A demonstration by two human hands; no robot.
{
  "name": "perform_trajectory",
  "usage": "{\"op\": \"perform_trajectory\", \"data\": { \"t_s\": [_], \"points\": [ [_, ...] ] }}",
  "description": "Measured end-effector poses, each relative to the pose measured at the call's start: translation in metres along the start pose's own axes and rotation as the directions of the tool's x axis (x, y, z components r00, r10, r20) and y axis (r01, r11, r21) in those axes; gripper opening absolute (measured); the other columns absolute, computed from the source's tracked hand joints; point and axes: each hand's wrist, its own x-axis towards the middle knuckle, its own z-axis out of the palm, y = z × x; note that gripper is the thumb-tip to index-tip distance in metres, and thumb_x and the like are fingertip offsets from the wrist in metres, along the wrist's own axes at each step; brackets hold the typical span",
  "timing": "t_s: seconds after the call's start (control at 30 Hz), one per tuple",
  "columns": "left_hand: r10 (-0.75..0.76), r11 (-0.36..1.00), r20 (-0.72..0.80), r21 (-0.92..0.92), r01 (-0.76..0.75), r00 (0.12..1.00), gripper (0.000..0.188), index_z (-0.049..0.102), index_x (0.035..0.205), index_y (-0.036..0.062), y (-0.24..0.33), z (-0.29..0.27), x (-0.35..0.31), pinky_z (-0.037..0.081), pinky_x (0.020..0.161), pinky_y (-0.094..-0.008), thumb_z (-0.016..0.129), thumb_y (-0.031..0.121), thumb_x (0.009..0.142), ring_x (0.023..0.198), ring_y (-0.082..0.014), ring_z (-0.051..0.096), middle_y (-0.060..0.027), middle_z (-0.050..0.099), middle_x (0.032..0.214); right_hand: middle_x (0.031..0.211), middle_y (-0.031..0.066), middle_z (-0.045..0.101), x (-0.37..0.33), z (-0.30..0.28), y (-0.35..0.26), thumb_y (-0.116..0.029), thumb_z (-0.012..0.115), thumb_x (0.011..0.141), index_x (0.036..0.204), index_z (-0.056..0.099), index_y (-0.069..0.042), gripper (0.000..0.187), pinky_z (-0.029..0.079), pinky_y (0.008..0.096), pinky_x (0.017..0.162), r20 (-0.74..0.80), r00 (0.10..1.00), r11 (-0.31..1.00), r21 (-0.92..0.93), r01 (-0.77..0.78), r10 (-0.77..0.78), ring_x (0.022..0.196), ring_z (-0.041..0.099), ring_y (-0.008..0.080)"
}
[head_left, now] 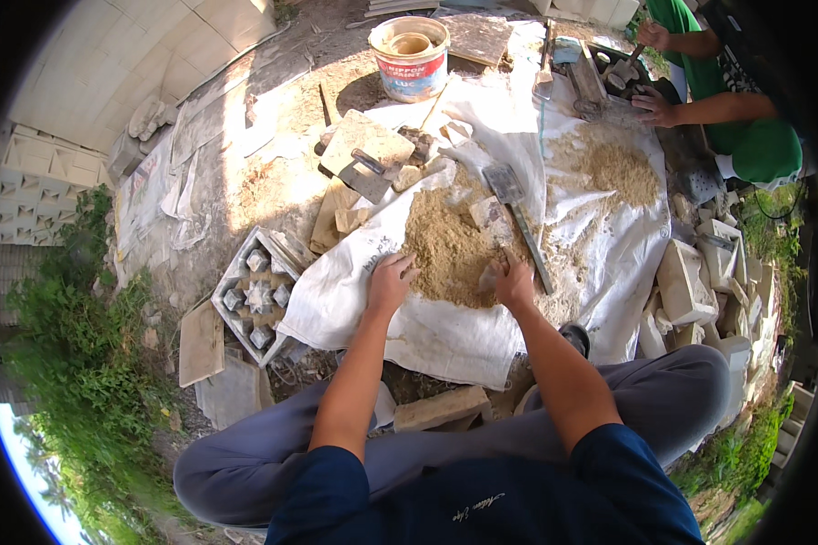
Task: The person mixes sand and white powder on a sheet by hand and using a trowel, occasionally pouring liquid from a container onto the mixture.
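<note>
by the near edge of the white sheeting (445, 341), our left hand (391, 283), fingers bent, and right hand (515, 283), whose fingers' hold we cannot tell, flank a loose sand heap (447, 243), and we judge the work only partway, with more scattered sand (616, 171) lying toward the right edge.

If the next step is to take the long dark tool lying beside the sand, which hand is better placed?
Probably the right hand: it is close to the lower end of the long dark tool, while the left hand is at the opposite side of the sand.
</note>
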Motion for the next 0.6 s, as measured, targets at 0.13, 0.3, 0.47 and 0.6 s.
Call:
{"op": "perform_trajectory", "data": {
  "t_s": [0.13, 0.3, 0.47, 0.6],
  "points": [
    [-0.041, 0.999, -0.031, 0.035, 0.042, 0.999, 0.023, 0.074, 0.100, 0.0011, -0.009, 0.020, -0.008, 0.053, 0.078, -0.0357, 0.077, 0.012, 0.081, 0.086, -0.0295, 0.066, -0.0142, 0.069, 0.100, 0.083, 0.0242, 0.067, -0.002, -0.001, -0.005, -0.021, 0.062, 0.093, 0.135, 0.052, 0.007, 0.052, 0.051, 0.0417, 0.072, 0.005, 1.000, 0.996, 0.085, -0.004, 0.004, 0.078, 0.068, 0.0335],
    [-0.267, 0.951, -0.034, -0.169, 0.258, 0.963, 0.014, 0.072, 0.094, -0.0012, -0.005, 0.020, -0.009, 0.052, 0.067, -0.0318, 0.074, 0.010, 0.085, 0.068, -0.0191, 0.066, -0.0098, 0.071, 0.084, 0.082, 0.0244, 0.066, -0.001, 0.004, 0.007, -0.023, 0.063, 0.093, 0.135, 0.053, 0.005, 0.052, 0.051, 0.0417, 0.072, -0.011, 1.000, 0.994, 0.109, -0.028, 0.030, 0.076, 0.067, 0.0352],
    [-0.453, 0.782, 0.043, -0.460, 0.420, 0.891, 0.012, 0.072, 0.094, -0.0025, 0.005, 0.019, 0.000, 0.053, 0.065, -0.0267, 0.069, 0.009, 0.092, 0.067, -0.0124, 0.066, -0.0076, 0.073, 0.079, 0.079, 0.0197, 0.066, 0.003, 0.011, 0.023, -0.012, 0.055, 0.092, 0.139, 0.050, 0.006, 0.051, 0.051, 0.0349, 0.071, -0.087, 0.994, 0.992, 0.100, 0.073, -0.064, 0.072, 0.065, 0.0251],
    [-0.424, 0.765, 0.028, -0.524, 0.374, 0.905, 0.014, 0.070, 0.095, -0.0057, 0.010, 0.020, 0.001, 0.054, 0.066, -0.0253, 0.065, 0.007, 0.095, 0.072, -0.0118, 0.069, -0.0083, 0.073, 0.081, 0.082, 0.0210, 0.067, -0.002, 0.007, 0.008, -0.012, 0.056, 0.091, 0.138, 0.052, 0.005, 0.050, 0.051, 0.0356, 0.073, -0.035, 0.999, 0.994, 0.109, 0.006, -0.003, 0.077, 0.068, 0.0268]
  ]
}}
